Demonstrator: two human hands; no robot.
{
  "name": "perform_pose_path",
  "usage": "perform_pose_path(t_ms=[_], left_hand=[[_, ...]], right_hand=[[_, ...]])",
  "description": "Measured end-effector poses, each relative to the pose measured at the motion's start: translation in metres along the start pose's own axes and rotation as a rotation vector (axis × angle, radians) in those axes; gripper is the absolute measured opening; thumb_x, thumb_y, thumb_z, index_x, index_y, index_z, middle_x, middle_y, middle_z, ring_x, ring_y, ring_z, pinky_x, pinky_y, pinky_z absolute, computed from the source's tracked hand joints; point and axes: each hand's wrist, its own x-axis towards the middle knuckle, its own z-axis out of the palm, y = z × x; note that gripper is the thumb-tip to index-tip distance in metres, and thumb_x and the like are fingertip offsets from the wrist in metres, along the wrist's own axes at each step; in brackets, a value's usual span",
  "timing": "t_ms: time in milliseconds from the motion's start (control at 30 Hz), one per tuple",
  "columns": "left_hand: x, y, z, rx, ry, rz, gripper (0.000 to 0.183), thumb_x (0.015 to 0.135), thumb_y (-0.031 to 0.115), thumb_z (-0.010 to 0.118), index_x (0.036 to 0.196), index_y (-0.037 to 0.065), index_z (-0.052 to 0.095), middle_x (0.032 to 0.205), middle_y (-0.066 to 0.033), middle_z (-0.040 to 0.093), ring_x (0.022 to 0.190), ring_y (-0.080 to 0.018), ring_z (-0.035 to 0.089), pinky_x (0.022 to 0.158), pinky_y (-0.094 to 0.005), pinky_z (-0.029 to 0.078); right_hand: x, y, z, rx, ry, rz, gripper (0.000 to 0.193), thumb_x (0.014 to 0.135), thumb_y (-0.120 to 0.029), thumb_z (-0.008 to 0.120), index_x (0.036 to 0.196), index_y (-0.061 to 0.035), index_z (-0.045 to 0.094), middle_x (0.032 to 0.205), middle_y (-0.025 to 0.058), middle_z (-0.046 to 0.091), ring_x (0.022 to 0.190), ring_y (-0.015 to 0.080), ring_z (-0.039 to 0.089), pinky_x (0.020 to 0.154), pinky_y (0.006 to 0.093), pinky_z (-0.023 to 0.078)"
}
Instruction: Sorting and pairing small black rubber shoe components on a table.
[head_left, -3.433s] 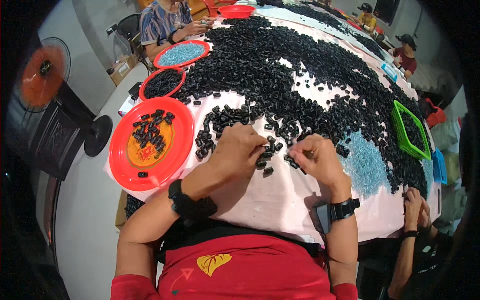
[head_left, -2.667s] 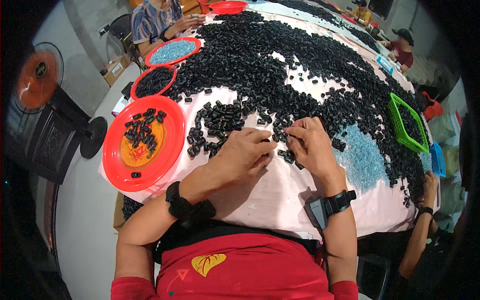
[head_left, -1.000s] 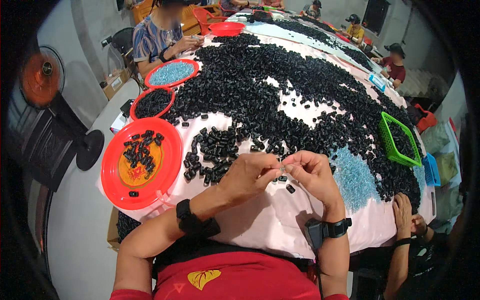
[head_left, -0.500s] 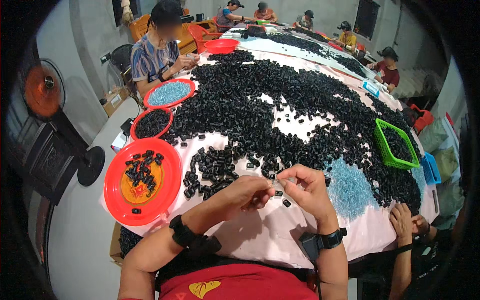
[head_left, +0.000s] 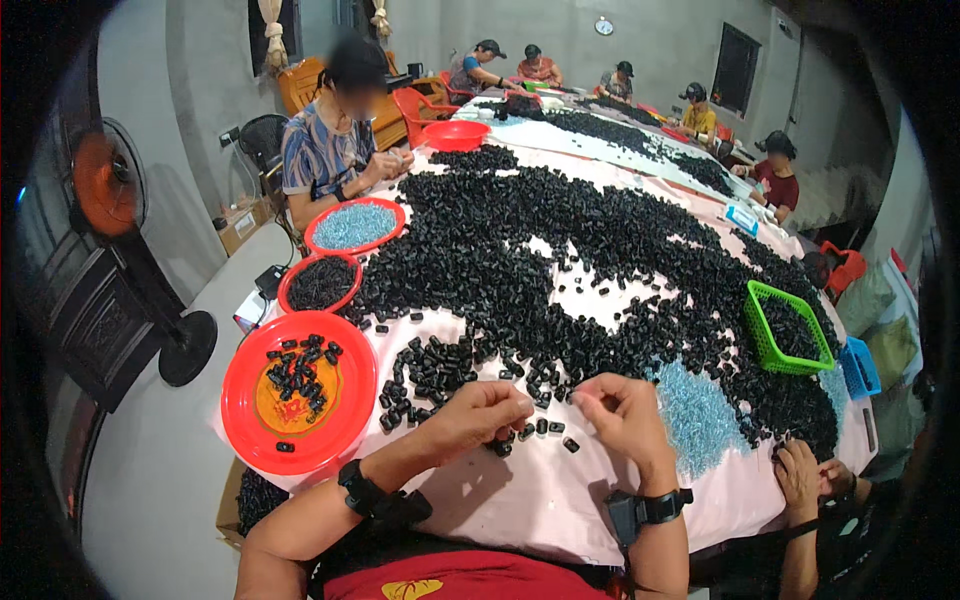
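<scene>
Above the near part of the pink-covered table, my left hand is closed, thumb against forefinger. Black pieces show under its curled fingers; I cannot tell whether they are held or lie on the cloth. A short gap to the right, my right hand pinches with thumb and forefinger; a tiny dark bit shows at the tips, too small to name. Between and below the hands lie a few small black plastic pieces. A looser group of black pieces sits just beyond my left hand. Clear bluish small parts are heaped beside my right hand.
A red plate with black pieces stands at left, beyond it red trays of dark thin parts and bluish parts. A green basket and blue basket are at right. A co-worker's hands work nearby at right.
My hands have drawn apart, the left moving left and the right slightly right. The whole view has tilted up, so the table appears lower.
</scene>
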Motion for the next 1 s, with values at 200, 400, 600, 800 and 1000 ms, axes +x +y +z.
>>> perform_pose_path(t_ms=[200,400,600,800,1000], left_hand=[[0.005,-0.008,-0.007,0.134,-0.104,0.11,0.024,0.103,0.029,0.064,0.099,0.006,0.069,0.084,0.0029,0.064,0.07,-0.0045,0.054,0.061,-0.0212,0.043],[-0.003,0.01,0.002,0.181,-0.123,0.045,0.026,0.102,0.031,0.065,0.101,0.006,0.07,0.083,0.0039,0.064,0.072,-0.0059,0.057,0.065,-0.0223,0.047],[0.014,-0.017,0.002,1.262,0.26,0.568,0.032,0.095,0.028,0.071,0.123,0.012,0.069,0.095,-0.0092,0.064,0.089,-0.0274,0.064,0.079,-0.0399,0.055],[0.024,-0.02,0.002,1.325,0.128,0.343,0.025,0.092,0.024,0.072,0.113,0.012,0.068,0.103,-0.0123,0.064,0.101,-0.034,0.063,0.085,-0.0453,0.054],[0.022,-0.019,0.003,1.248,0.189,0.422,0.021,0.092,0.02,0.071,0.111,0.011,0.067,0.102,-0.0123,0.065,0.098,-0.0331,0.065,0.083,-0.0436,0.053]], right_hand=[[-0.005,-0.033,0.019,0.236,-0.189,-0.188,0.019,0.092,-0.019,0.078,0.107,-0.0091,0.08,0.087,0.0027,0.073,0.063,0.0059,0.056,0.054,0.0229,0.042],[-0.007,-0.029,0.016,0.311,-0.164,-0.136,0.015,0.093,-0.017,0.077,0.104,-0.0085,0.08,0.084,0.0006,0.071,0.062,0.003,0.054,0.054,0.0216,0.04],[-0.001,-0.013,0.014,0.408,-0.024,-0.048,0.012,0.093,-0.01,0.075,0.101,-0.0018,0.078,0.077,-0.004,0.069,0.064,0.0004,0.053,0.056,0.0194,0.041],[0.002,-0.01,0.014,0.382,0.046,-0.001,0.013,0.092,-0.01,0.075,0.101,-0.0012,0.078,0.078,-0.0038,0.071,0.066,0.0004,0.056,0.058,0.0192,0.043],[0.003,-0.012,0.011,0.42,0.051,0.017,0.014,0.092,-0.011,0.076,0.101,-0.0006,0.078,0.077,-0.003,0.071,0.068,0.0016,0.057,0.061,0.0197,0.045]])
